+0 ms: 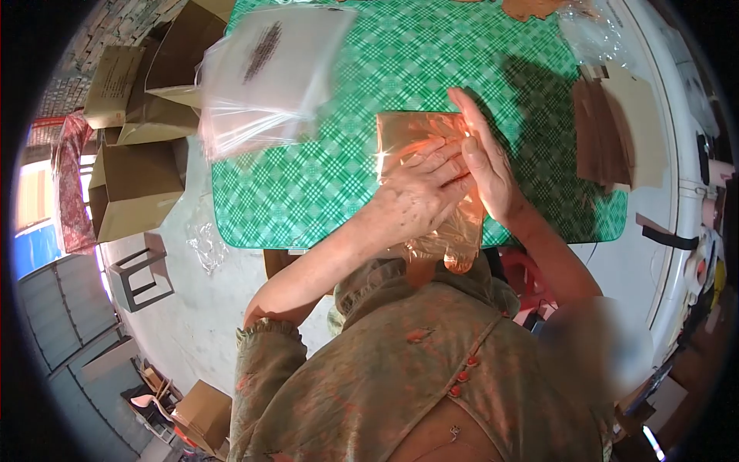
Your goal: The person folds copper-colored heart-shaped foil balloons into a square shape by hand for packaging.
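Observation:
A shiny orange-brown packet [400,131] in clear, wrinkled film lies at the near edge of the table, with a rounded orange tab at its lower end. Across its middle rests my left hand [427,185], palm down with the fingers stretched out. My right hand [490,165] stands on edge along the packet's right side, fingers straight and thumb over the left fingertips. What lies under the left palm is hidden.
A green checked tablecloth [362,85] covers the table. Stacked clear plastic bags [285,69] lie at the left, brown sheets [600,131] at the right. Crumpled clear film [593,35] sits at the far right corner. Open cardboard boxes [142,181] stand left of the table.

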A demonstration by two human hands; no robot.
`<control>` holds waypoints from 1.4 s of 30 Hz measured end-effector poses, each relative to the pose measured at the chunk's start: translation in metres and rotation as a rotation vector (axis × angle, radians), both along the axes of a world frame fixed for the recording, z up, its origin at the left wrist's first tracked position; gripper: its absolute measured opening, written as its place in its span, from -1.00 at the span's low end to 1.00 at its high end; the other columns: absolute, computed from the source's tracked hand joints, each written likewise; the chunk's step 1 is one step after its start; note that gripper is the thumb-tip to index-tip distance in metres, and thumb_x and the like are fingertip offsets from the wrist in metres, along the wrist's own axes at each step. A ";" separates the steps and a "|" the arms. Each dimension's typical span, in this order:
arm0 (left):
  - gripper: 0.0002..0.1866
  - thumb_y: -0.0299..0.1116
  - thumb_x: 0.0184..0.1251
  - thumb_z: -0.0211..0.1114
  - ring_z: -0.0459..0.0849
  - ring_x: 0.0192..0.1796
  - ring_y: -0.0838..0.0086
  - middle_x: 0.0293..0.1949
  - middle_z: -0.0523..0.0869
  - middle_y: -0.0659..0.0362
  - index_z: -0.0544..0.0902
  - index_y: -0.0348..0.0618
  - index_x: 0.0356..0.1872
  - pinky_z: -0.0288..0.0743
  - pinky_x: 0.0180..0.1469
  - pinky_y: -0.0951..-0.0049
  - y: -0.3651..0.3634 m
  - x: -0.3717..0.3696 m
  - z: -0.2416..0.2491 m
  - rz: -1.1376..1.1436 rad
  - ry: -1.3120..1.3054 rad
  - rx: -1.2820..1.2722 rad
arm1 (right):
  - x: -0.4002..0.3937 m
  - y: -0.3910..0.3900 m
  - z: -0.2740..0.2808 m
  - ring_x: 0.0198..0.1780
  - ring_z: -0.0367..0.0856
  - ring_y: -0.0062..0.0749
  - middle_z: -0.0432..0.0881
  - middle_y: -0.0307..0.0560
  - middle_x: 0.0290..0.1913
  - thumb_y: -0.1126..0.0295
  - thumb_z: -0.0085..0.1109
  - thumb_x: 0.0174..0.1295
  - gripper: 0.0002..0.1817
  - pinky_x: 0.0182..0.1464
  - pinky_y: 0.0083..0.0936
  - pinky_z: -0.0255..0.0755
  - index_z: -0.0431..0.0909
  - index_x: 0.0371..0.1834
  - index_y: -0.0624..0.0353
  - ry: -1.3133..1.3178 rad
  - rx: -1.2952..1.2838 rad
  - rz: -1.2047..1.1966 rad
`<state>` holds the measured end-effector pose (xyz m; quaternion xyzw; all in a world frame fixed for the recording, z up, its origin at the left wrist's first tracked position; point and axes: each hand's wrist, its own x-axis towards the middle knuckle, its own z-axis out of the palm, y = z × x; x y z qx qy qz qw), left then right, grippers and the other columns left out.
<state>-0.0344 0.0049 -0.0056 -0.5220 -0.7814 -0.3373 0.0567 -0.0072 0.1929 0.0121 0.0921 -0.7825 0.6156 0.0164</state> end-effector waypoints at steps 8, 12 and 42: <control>-0.62 -0.34 0.27 0.38 0.55 0.54 0.13 0.33 0.73 0.02 0.83 -0.17 0.11 0.40 0.62 0.03 -0.002 -0.002 0.001 -0.031 -0.011 -0.019 | -0.004 -0.007 -0.005 0.80 0.03 0.00 0.10 0.22 0.78 0.11 -0.21 0.79 -0.31 0.77 -0.12 -0.05 0.00 0.80 0.26 0.005 0.053 -0.077; -0.60 -0.36 0.29 0.39 0.54 0.56 0.11 0.36 0.71 -0.07 0.81 -0.22 0.14 0.38 0.64 0.02 -0.003 -0.002 0.000 -0.024 -0.061 -0.008 | -0.003 -0.010 -0.008 0.78 0.05 0.02 0.10 0.25 0.78 0.08 -0.23 0.79 -0.29 0.76 -0.12 -0.07 -0.05 0.81 0.25 0.028 -0.054 -0.123; -0.18 0.06 0.58 0.17 0.25 0.71 -0.06 0.64 0.36 -0.20 0.36 -0.43 0.61 0.01 0.76 -0.06 0.013 0.005 -0.010 0.493 0.104 -0.246 | -0.002 -0.017 -0.018 0.68 0.24 0.12 0.41 0.32 0.59 0.07 -0.14 0.76 -0.30 0.68 0.02 0.09 0.05 0.75 0.30 0.131 0.277 -0.184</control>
